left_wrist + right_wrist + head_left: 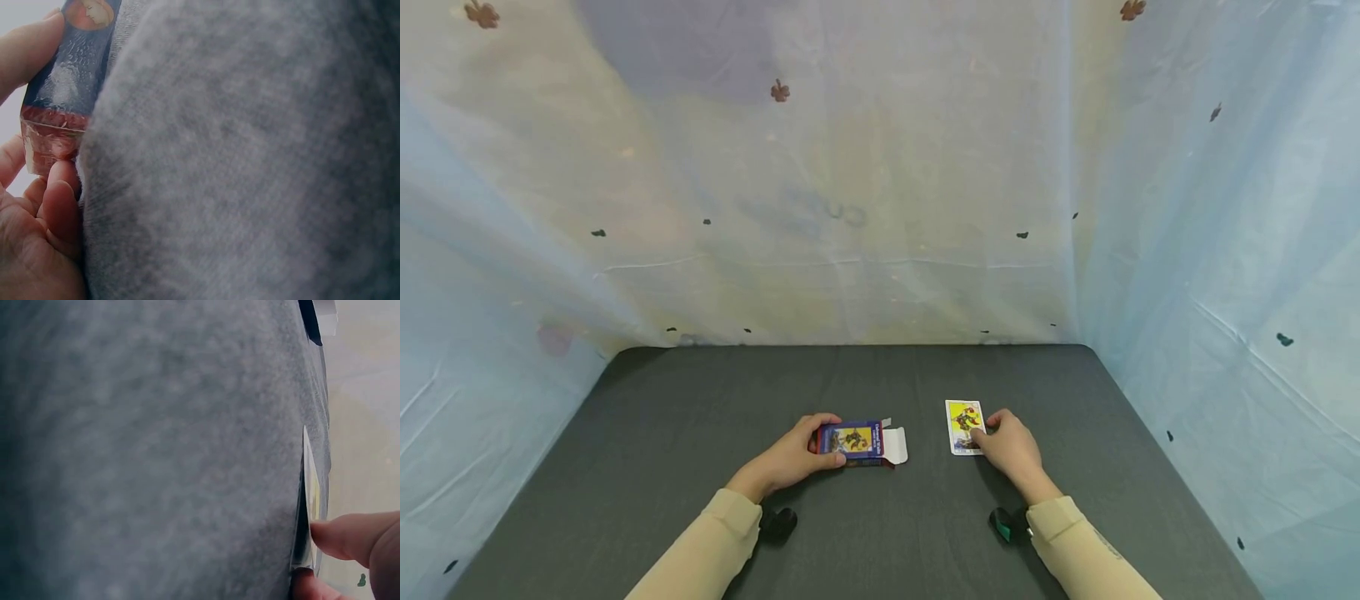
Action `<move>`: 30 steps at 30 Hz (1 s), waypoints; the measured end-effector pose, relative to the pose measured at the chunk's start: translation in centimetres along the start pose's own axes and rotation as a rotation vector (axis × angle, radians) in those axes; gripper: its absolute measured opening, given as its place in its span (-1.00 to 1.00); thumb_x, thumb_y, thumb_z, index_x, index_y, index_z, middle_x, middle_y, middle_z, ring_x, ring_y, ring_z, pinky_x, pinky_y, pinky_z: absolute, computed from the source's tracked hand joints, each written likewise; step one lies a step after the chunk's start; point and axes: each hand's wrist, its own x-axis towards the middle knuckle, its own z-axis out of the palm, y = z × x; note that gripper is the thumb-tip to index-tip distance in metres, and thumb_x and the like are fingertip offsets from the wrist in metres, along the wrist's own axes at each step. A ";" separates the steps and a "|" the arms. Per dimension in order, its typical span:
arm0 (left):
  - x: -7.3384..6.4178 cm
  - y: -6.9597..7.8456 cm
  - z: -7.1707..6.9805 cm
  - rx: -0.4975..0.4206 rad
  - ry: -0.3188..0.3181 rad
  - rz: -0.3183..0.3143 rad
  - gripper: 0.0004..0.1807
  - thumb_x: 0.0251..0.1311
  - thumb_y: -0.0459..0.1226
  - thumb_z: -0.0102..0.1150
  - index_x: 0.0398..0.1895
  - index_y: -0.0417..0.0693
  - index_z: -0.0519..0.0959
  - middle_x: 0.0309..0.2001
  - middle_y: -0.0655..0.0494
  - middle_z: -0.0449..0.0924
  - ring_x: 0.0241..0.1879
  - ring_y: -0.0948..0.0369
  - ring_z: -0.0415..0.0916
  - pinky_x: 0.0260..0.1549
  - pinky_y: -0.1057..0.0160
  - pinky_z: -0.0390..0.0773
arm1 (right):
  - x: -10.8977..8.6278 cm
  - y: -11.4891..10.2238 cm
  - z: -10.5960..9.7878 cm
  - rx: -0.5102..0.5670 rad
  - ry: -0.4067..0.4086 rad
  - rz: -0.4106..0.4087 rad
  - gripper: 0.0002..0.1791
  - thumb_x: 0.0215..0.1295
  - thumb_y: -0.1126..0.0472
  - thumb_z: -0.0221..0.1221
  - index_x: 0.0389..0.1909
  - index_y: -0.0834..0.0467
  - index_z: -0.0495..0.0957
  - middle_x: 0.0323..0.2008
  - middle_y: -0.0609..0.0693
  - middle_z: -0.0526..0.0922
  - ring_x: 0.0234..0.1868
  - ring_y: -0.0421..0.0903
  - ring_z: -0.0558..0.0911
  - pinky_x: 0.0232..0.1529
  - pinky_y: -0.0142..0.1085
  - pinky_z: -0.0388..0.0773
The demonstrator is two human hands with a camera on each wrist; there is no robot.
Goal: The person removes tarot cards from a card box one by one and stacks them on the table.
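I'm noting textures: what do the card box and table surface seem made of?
Card box: probably printed cardboard, glossy; its white flap looks papery, and wrinkled highlights in the left wrist view suggest clear film. Table surface: likely grey fabric, matte, with a fuzzy weave in the wrist views.

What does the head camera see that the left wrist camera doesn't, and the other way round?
Only the head view shows the right hand pinching the card and the white flap of the box. Only the left wrist view shows a round picture on the box. Both show the left hand holding the box, and the grey table.
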 end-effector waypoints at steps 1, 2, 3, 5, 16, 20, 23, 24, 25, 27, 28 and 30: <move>0.0 0.0 0.0 0.000 0.001 0.001 -0.25 0.04 0.04 0.41 0.31 0.17 0.34 0.16 0.00 0.24 -0.04 0.08 0.34 0.00 0.05 0.34 | 0.1 0.0 0.0 -0.004 -0.001 0.004 -0.58 0.18 0.01 0.28 -0.14 0.24 0.48 -0.39 0.06 0.54 -0.46 -0.04 0.44 -0.44 -0.17 0.35; 0.0 0.0 0.0 0.000 0.003 0.001 -0.25 0.04 0.04 0.41 0.31 0.17 0.34 0.16 -0.01 0.24 -0.04 0.08 0.34 0.00 0.06 0.34 | 0.1 -0.1 0.0 -0.009 -0.004 0.010 -0.58 0.18 0.00 0.28 -0.15 0.24 0.47 -0.40 0.05 0.53 -0.46 -0.04 0.43 -0.45 -0.18 0.34; 0.0 0.0 0.0 0.001 0.004 0.001 -0.25 0.04 0.04 0.41 0.31 0.17 0.34 0.16 0.00 0.25 -0.04 0.08 0.34 -0.01 0.06 0.34 | 0.1 -0.1 0.1 -0.015 -0.007 0.015 -0.58 0.18 -0.01 0.29 -0.15 0.23 0.46 -0.42 0.05 0.52 -0.47 -0.04 0.43 -0.46 -0.19 0.32; 0.0 -0.1 0.0 0.002 0.005 0.001 -0.25 0.04 0.04 0.41 0.31 0.16 0.34 0.15 0.00 0.25 -0.04 0.08 0.33 -0.02 0.07 0.35 | 0.2 -0.2 0.1 -0.025 -0.013 0.024 -0.57 0.17 -0.02 0.29 -0.16 0.22 0.45 -0.43 0.04 0.51 -0.47 -0.04 0.43 -0.48 -0.20 0.30; 0.2 -0.3 0.0 0.002 0.013 0.002 -0.26 0.04 0.04 0.41 0.30 0.20 0.34 0.18 -0.01 0.23 -0.04 0.09 0.33 -0.04 0.09 0.34 | 0.1 -0.9 0.0 -0.032 -0.026 0.051 -0.57 0.23 -0.02 0.26 -0.14 0.25 0.44 -0.40 0.09 0.52 -0.46 -0.01 0.45 -0.48 -0.17 0.33; 0.2 -0.3 0.1 0.004 0.014 -0.004 -0.26 0.04 0.05 0.41 0.31 0.20 0.34 0.19 -0.01 0.23 -0.03 0.09 0.33 -0.01 0.07 0.34 | -0.1 -0.9 -0.1 -0.030 -0.024 0.061 -0.62 0.23 0.00 0.26 -0.20 0.23 0.45 -0.42 0.08 0.50 -0.47 -0.02 0.45 -0.49 -0.17 0.33; 0.2 -0.3 0.1 0.002 0.013 -0.005 -0.26 0.05 0.04 0.41 0.31 0.21 0.34 0.19 0.00 0.23 -0.02 0.09 0.33 0.00 0.07 0.34 | -0.1 -1.0 -0.1 -0.030 -0.029 0.063 -0.64 0.24 0.00 0.26 -0.24 0.23 0.46 -0.44 0.07 0.50 -0.47 -0.03 0.44 -0.50 -0.18 0.33; 0.2 -0.3 0.1 0.001 0.013 -0.004 -0.26 0.05 0.04 0.41 0.31 0.20 0.34 0.19 0.00 0.23 -0.02 0.09 0.33 0.00 0.07 0.34 | -0.1 -0.9 -0.1 -0.030 -0.032 0.064 -0.64 0.24 0.01 0.26 -0.24 0.23 0.46 -0.43 0.07 0.49 -0.47 -0.03 0.44 -0.50 -0.19 0.33; 0.2 -0.3 0.1 0.000 0.011 -0.002 -0.26 0.05 0.03 0.41 0.31 0.20 0.33 0.19 0.00 0.23 -0.02 0.09 0.33 0.00 0.07 0.34 | -0.1 -0.9 -0.2 -0.029 -0.034 0.063 -0.64 0.24 0.01 0.26 -0.24 0.24 0.46 -0.43 0.07 0.49 -0.47 -0.03 0.44 -0.50 -0.19 0.33; 0.2 -0.4 0.1 -0.003 0.008 0.002 -0.26 0.05 0.03 0.41 0.31 0.20 0.33 0.19 -0.01 0.23 -0.02 0.08 0.33 0.00 0.07 0.34 | -0.1 -1.0 -0.2 -0.027 -0.039 0.067 -0.64 0.24 0.01 0.26 -0.24 0.24 0.46 -0.43 0.07 0.49 -0.46 -0.03 0.44 -0.50 -0.19 0.32; 0.2 -0.4 0.1 -0.004 0.007 0.004 -0.26 0.05 0.04 0.41 0.31 0.20 0.33 0.19 -0.01 0.23 -0.02 0.08 0.33 0.00 0.07 0.34 | -0.1 -1.0 -0.3 -0.026 -0.041 0.067 -0.64 0.24 0.01 0.26 -0.24 0.24 0.46 -0.43 0.07 0.49 -0.46 -0.03 0.44 -0.50 -0.19 0.32; 0.2 -0.4 0.1 -0.004 0.006 0.005 -0.26 0.05 0.04 0.41 0.31 0.19 0.33 0.19 -0.01 0.23 -0.02 0.08 0.33 0.00 0.07 0.34 | -0.1 -0.9 -0.3 -0.023 -0.044 0.064 -0.64 0.24 0.01 0.26 -0.25 0.24 0.46 -0.44 0.07 0.49 -0.47 -0.03 0.44 -0.50 -0.19 0.32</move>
